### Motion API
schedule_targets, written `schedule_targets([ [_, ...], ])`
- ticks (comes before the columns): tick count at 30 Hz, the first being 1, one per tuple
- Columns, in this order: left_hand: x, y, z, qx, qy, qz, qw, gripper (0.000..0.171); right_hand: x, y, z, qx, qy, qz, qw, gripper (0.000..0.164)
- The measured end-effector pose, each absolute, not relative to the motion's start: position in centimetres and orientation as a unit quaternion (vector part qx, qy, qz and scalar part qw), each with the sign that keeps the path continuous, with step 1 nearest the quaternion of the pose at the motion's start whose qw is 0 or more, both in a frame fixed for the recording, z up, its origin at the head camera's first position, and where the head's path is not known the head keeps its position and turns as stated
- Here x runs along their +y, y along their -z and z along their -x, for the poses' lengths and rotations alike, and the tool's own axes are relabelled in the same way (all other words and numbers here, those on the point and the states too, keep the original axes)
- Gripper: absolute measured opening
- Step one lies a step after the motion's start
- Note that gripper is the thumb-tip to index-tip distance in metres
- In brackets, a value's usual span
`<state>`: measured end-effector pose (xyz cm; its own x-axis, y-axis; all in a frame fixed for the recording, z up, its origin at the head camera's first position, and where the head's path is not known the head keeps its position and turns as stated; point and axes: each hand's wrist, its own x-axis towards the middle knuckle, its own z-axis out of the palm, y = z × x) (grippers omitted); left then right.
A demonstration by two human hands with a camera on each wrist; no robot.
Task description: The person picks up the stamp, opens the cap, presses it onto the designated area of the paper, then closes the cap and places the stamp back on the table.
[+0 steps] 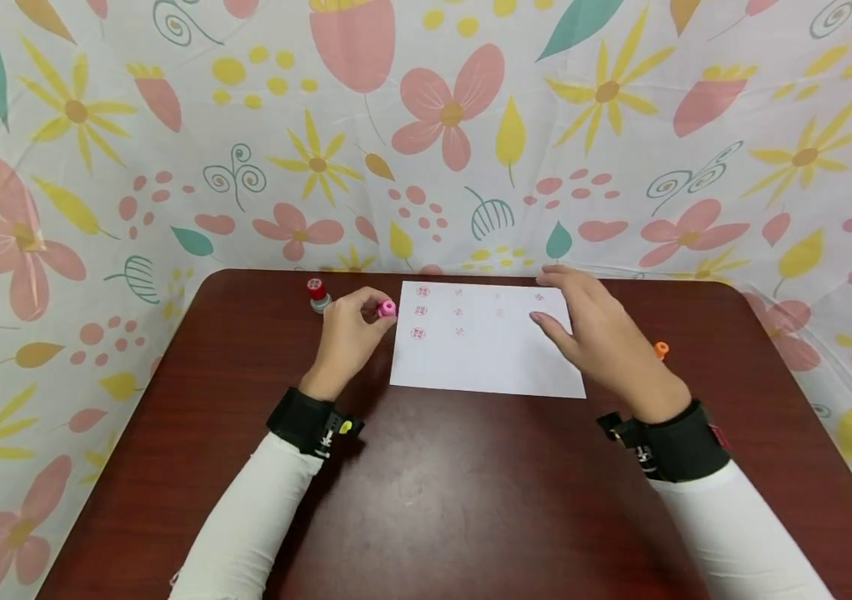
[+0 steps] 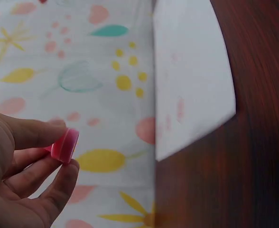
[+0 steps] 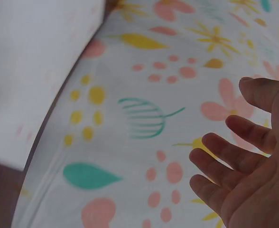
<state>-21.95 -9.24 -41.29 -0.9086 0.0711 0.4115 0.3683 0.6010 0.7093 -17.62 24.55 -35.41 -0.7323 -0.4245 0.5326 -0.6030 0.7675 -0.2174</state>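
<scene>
The pink stamp (image 2: 65,146) sits pinched between the left fingers (image 2: 61,189).

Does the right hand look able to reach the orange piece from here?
Likely yes: the right hand holds nothing, and the orange piece sits close beside it, with no other object seen between them.

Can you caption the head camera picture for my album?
The left hand holds a pink stamp near white paper with red prints.
</scene>
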Motion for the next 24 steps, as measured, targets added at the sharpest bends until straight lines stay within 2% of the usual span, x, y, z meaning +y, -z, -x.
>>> schedule_targets([
  [9,-10.2,43.2,25.9,-0.902,0.401,0.091,0.132,0.011,28.3,35.5,19.4,-0.892,-0.105,-0.371,0.235,0.044],
  [13,-10.1,44.2,27.4,-0.911,0.385,0.09,0.116,0.014,30.2,35.5,20.1,-0.88,-0.079,-0.408,0.23,0.046],
  [24,-10.6,45.8,29.4,-0.922,0.371,0.063,0.085,0.015,34.2,37.1,20.7,-0.898,-0.023,-0.41,0.161,0.048],
])
